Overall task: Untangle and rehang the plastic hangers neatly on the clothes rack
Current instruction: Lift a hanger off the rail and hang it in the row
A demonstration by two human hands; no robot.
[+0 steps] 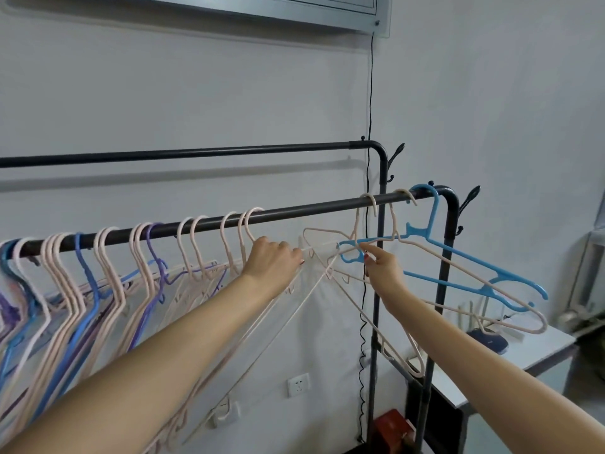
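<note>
We're mid-untangle: left hand (273, 258) grips a pink hanger (319, 253), right hand (381, 268) pinches the blue hanger (471, 267) snagged with it near the rail (294, 213) end. Next we'd probably slide them apart.

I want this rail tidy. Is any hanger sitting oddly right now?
Yes. By the right end of the front rail, the blue hanger hangs tilted, its left tip interlocked with two pink hangers. The right hand pinches that knot.
</note>
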